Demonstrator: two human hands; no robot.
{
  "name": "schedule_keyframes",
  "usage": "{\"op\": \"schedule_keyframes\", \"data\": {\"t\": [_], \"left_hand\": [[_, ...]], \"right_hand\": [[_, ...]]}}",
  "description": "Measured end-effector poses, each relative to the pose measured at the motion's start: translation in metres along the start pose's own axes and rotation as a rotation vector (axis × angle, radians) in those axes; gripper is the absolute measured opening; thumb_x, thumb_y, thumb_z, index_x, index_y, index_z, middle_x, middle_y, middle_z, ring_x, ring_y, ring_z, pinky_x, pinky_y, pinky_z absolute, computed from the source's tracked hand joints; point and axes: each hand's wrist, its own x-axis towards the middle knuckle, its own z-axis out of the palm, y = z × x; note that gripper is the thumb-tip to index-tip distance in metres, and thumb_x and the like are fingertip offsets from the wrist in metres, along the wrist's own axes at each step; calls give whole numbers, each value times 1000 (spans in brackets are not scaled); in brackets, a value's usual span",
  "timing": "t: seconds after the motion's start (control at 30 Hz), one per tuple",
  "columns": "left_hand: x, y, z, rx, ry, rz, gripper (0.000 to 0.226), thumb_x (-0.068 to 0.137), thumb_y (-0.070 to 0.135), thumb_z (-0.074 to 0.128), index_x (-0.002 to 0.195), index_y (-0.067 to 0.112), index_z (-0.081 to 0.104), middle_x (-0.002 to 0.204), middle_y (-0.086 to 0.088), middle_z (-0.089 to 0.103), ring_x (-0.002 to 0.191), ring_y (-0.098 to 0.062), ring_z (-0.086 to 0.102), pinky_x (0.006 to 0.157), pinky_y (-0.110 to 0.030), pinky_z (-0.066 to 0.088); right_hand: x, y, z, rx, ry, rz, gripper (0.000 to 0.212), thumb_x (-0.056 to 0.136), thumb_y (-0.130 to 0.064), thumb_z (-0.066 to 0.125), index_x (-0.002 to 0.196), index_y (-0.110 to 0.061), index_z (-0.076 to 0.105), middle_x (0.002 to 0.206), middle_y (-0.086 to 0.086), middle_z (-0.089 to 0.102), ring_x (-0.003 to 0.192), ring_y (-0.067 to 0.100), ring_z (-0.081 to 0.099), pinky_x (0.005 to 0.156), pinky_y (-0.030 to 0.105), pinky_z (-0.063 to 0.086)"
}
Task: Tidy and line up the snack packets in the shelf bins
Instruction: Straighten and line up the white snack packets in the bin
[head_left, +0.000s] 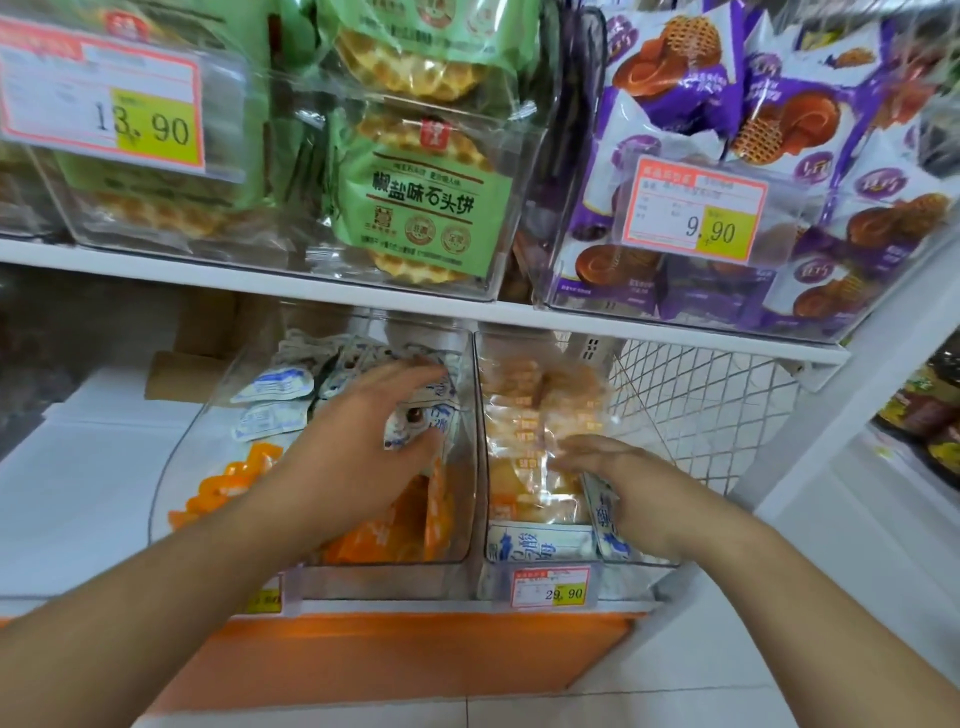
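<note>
Right, head camera, the only view, looking down at the lower shelf (467, 605) with two clear bins side by side at its front edge. Left hand (358, 441) is deep in the left bin (457, 519), fingers spread wide over the blue-and-white packets (415, 415) near the bin's right wall, thumb curling under one; it presses more than it grips. Orange packets (384, 535) sit heaped at that bin's front. Right hand (618, 483) is in the right bin (488, 540), fingers narrow, pinching one blue-and-white packet (605, 514) against the palm near the front right corner, over the pale yellow packets (524, 441).

Risk from here, I'd say: that pinched packet looks like a stray and slippery, so it could drop behind the yellow stack. The left hand's sweep could shove loose packets over the bin's low left rim.
</note>
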Motion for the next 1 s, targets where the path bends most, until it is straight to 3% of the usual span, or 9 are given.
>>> {"op": "schedule_keyframes", "data": {"t": [0.1, 0.2, 0.33, 0.4, 0.5, 0.63, 0.7, 0.87, 1.0], "left_hand": [[-9, 12, 4, -75, -45, 0, 52, 98, 38, 64, 146, 48, 46, 143, 41, 35, 124, 23, 29, 100, -1, 20], [-18, 23, 3, -78, -70, -4, 47, 99, 42, 62, 142, 52, 48, 142, 40, 39, 106, 23, 46, 98, -10, 35], [-26, 30, 5, -38, -89, 47, 38, 99, 40, 62, 134, 51, 55, 141, 40, 43, 124, 22, 38, 104, -8, 31], [-29, 35, 5, -61, -87, 40, 33, 97, 40, 64, 128, 50, 58, 135, 42, 48, 111, 28, 44, 98, -6, 36], [-31, 43, 6, -105, -70, 25, 36, 92, 47, 68, 126, 51, 59, 127, 42, 52, 112, 32, 40, 92, -3, 40], [-33, 55, 8, -282, -190, -64, 52, 78, 58, 79, 125, 49, 59, 115, 28, 68, 106, 6, 65, 87, -30, 60], [-33, 61, 5, -365, -244, -106, 37, 81, 47, 82, 113, 40, 67, 99, 17, 77, 89, -4, 74, 74, -36, 64], [-19, 40, -14, -406, 35, -264, 11, 86, 38, 80, 94, 32, 74, 81, 13, 79, 66, -3, 73, 54, -22, 54], [10, 4, -27, -242, 218, -357, 31, 88, 50, 73, 95, 21, 71, 77, -7, 74, 64, -26, 69, 53, -30, 50]], "right_hand": [[4, 2, 5, -39, 85, -19, 80, 81, 16, 55, 142, -36, 62, 145, -14, 51, 137, 11, 49, 107, 13, 33], [2, 5, -1, -4, 222, -67, 52, 79, 13, 67, 101, -32, 81, 105, -17, 61, 103, 9, 62, 88, 22, 49], [-18, 2, -18, 327, 353, -36, 39, 83, 8, 78, 73, -30, 80, 95, -7, 70, 85, 8, 69, 68, 28, 60], [-30, -5, -27, 608, 433, -9, 34, 86, 6, 79, 75, -26, 81, 97, 2, 72, 81, 15, 73, 61, 30, 62], [-41, -17, -39, 772, 588, -64, 32, 81, 3, 84, 84, -29, 83, 93, 5, 76, 88, 18, 74, 72, 36, 65], [-47, -49, -41, 1067, 556, -175, 29, 79, 9, 82, 85, -19, 82, 89, 10, 78, 84, 20, 76, 72, 30, 62], [-43, -67, -34, 1154, 542, -195, 25, 81, 7, 81, 90, -16, 82, 94, 13, 79, 90, 27, 77, 76, 36, 64], [-24, -67, -20, 1122, 525, -102, 25, 96, -5, 72, 104, -28, 80, 100, 4, 79, 95, 23, 76, 82, 41, 64], [-10, -39, -5, 844, 395, -13, 35, 94, 4, 66, 102, -28, 78, 98, -4, 77, 94, 16, 73, 88, 26, 58]]}}
